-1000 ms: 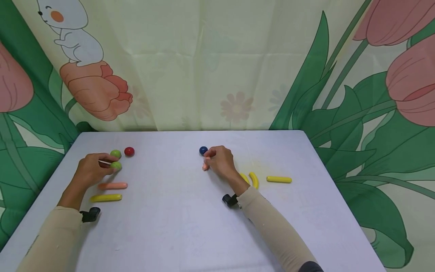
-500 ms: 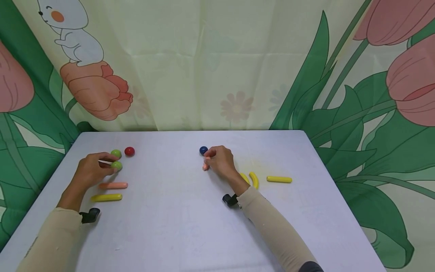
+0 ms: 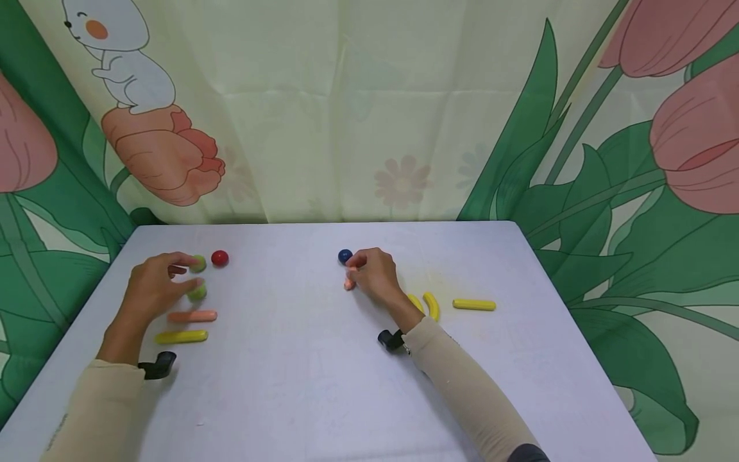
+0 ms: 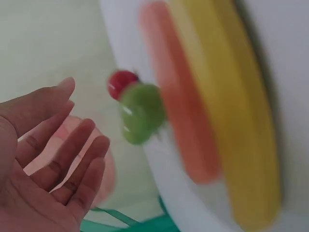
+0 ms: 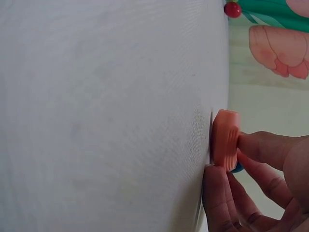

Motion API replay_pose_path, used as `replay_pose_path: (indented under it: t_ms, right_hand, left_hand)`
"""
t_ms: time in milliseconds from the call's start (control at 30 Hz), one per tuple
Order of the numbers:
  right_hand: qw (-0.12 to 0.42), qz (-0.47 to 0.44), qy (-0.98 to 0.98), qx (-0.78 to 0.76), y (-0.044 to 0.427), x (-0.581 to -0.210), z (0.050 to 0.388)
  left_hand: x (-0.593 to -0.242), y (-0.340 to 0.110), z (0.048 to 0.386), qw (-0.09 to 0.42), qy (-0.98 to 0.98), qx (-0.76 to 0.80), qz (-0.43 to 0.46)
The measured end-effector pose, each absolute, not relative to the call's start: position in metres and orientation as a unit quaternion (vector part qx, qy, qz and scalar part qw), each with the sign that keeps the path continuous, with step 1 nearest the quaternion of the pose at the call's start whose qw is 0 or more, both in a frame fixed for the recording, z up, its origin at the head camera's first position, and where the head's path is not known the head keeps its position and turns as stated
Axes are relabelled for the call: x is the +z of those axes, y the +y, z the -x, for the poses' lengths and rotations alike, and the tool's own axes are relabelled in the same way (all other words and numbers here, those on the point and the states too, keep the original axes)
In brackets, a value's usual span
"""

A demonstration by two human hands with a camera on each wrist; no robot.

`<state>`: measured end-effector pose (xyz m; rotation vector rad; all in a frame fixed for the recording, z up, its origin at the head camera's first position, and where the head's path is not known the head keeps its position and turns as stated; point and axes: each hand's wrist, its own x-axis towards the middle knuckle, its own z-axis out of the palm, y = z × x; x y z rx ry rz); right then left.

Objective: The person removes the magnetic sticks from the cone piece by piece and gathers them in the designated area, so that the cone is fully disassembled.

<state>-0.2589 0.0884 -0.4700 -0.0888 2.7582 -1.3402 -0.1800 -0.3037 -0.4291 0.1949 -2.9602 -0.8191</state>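
Note:
My left hand (image 3: 156,285) is at the left side of the table, thumb and fingers spread apart beside two green balls, one farther (image 3: 199,264) and one nearer (image 3: 198,292). In the left wrist view its fingers (image 4: 87,128) hold nothing. A salmon-coloured stick (image 3: 193,316) and a yellow stick (image 3: 181,337) lie on the near side of that hand. My right hand (image 3: 374,273) pinches a short, ridged salmon-coloured piece (image 5: 226,140) between thumb and fingers, low against the table. Just behind it sits a dark blue ball (image 3: 344,256).
A red ball (image 3: 220,258) lies right of the green balls. Beside the right wrist are curved yellow pieces (image 3: 431,305), partly covered by the arm. Farther right lies a straight yellow stick (image 3: 474,304). A printed curtain (image 3: 300,128) hangs behind the white table (image 3: 288,385).
My left thumb and fingers have spread wider, and the hand has shifted slightly. The nearer green ball stands slightly closer to the salmon-coloured stick. The right hand stays in place.

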Motion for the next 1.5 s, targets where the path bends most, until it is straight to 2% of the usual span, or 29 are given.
replay_pose_path:
  t_ms: [167, 333, 567, 833, 1067, 1500]
  right_hand:
    - [0.041, 0.026, 0.899, -0.435, 0.088, -0.469, 0.258]
    - [0.048, 0.037, 0.895, -0.442, 0.091, -0.469, 0.257]
    - [0.062, 0.051, 0.886, -0.456, 0.094, -0.469, 0.254]
    - [0.094, 0.062, 0.873, -0.475, 0.098, -0.466, 0.249]
    - [0.076, 0.083, 0.887, -0.447, 0.1, -0.465, 0.247]
    - [0.067, 0.084, 0.914, -0.391, 0.097, -0.464, 0.252]
  left_hand:
    - [-0.417, -0.272, 0.183, 0.066, -0.96, -0.272, -0.003]
    - [-0.409, -0.231, 0.19, 0.062, -0.95, -0.301, 0.051]
    - [-0.413, -0.175, 0.218, 0.009, -0.934, -0.342, 0.102]
    - [-0.442, -0.125, 0.247, -0.056, -0.92, -0.366, 0.131]
    - [-0.455, -0.104, 0.259, -0.048, -0.917, -0.362, 0.159]
    - [-0.462, -0.097, 0.269, -0.037, -0.917, -0.366, 0.153]
